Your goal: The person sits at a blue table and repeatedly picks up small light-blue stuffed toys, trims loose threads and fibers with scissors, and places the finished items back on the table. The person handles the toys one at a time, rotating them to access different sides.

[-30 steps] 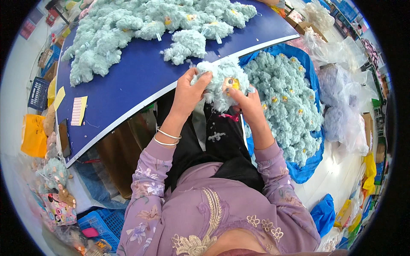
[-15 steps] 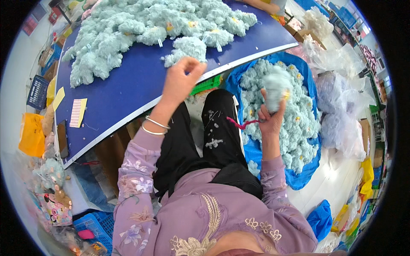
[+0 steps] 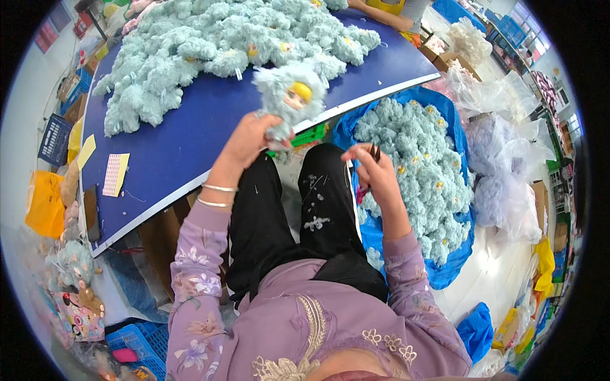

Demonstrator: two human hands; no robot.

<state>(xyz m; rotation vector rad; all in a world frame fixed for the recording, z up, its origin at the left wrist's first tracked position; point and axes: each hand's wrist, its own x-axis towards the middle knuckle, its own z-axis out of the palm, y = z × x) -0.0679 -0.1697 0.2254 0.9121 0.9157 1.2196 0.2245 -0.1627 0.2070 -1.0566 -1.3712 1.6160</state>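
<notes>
My left hand (image 3: 249,141) grips a fluffy pale blue-green plush doll (image 3: 279,95) by its lower end, just over the table's near edge. The doll's small face and yellow fringe are turned upward. To the right of it, above my knee, my right hand (image 3: 375,174) is closed around small dark thread snips (image 3: 375,152); their pointed tips stick up past the fingers. A bit of pink-red cord shows beside that hand. A large pile of similar plush dolls (image 3: 190,57) covers the far part of the blue table (image 3: 184,146).
A blue bag (image 3: 467,247) full of the same plush dolls stands right of my legs. Clear plastic bags (image 3: 499,171) lie beyond it. A sticker sheet (image 3: 114,174) lies on the table's left. Another person's arm (image 3: 384,16) rests at the far edge. A blue crate (image 3: 143,346) sits lower left.
My left hand has picked up a doll from the table's near edge. My right hand has come left from over the blue bag, and the blurred doll beside it there is gone from it.
</notes>
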